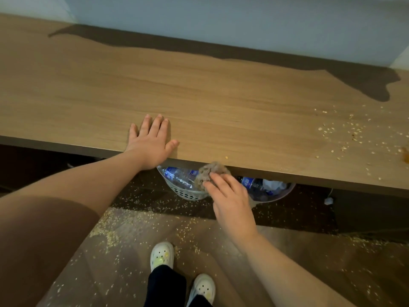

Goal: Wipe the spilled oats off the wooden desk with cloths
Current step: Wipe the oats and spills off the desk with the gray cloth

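The wooden desk (199, 91) runs across the view. My left hand (151, 142) lies flat on its front edge, fingers straight and spread. My right hand (230, 202) is just below and in front of the desk edge, its fingers holding a bunched grey-brown cloth (210, 173) against the edge, over the basket. Loose oats (352, 134) are scattered on the desk at the far right. A single yellowish bit (226, 157) lies near the edge by the cloth.
A white perforated waste basket (188, 192) with plastic bottles (179, 176) stands under the desk, below the cloth. Many oats (115, 224) litter the floor. My feet in white clogs (162, 255) stand close to the desk. An amber smear (405, 155) marks the desk's right end.
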